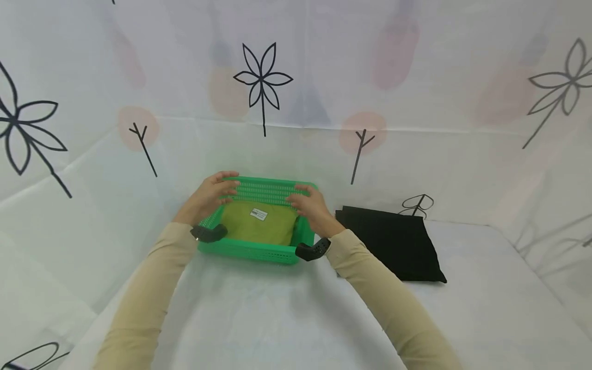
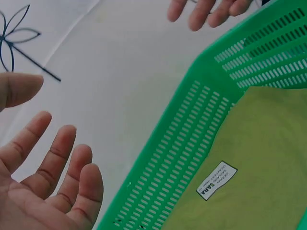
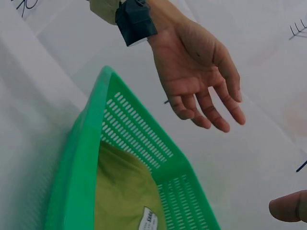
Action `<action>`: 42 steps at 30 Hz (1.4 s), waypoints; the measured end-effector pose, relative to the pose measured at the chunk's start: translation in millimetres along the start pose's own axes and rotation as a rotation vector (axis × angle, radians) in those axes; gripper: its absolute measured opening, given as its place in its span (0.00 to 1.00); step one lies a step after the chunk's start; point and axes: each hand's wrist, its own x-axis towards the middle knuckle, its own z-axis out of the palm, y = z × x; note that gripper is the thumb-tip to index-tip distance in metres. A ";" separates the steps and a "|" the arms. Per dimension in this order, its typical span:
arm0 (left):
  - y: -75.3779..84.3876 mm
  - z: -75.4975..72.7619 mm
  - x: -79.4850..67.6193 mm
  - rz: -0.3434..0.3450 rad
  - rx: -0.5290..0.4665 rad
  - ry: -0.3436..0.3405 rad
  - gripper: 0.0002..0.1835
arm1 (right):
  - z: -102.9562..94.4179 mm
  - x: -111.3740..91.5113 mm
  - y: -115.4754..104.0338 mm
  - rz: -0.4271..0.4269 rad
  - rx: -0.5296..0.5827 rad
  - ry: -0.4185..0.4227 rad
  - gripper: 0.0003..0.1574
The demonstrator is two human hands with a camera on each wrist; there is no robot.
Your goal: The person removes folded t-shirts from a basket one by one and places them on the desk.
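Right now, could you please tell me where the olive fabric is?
In the head view, the olive fabric lies inside the green basket, left of the black fabric.

- A white surface [image 1: 240,313], smooth and cloth-like, carries everything; what supports it underneath is hidden.
- A green plastic basket [image 1: 250,250], rectangular with slotted walls, stands upright on the surface toward its far side.
- A piece of black fabric [image 1: 395,244] lies flat to the right of the basket, near it, roughly four-sided, its left part partly hidden.
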 end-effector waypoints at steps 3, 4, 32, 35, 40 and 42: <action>-4.4 -4.4 4.6 -0.007 -0.045 0.003 0.24 | 4.4 6.2 3.7 0.025 0.013 0.012 0.36; -5.6 -5.6 5.8 -0.009 -0.051 0.003 0.24 | 5.9 7.7 4.3 0.032 0.018 0.016 0.35; -48.4 -33.0 30.7 -0.173 0.201 0.079 0.34 | 26.6 34.6 28.2 0.140 -0.105 0.044 0.41; -53.3 -34.8 30.3 -0.213 0.243 0.079 0.35 | 28.7 36.6 29.9 0.148 -0.125 0.031 0.41; -58.7 -35.4 30.5 -0.267 0.290 0.039 0.37 | 28.9 39.4 32.3 0.183 -0.159 0.016 0.42; -59.8 -35.3 30.5 -0.287 0.297 0.023 0.38 | 27.8 40.1 33.1 0.204 -0.172 0.001 0.43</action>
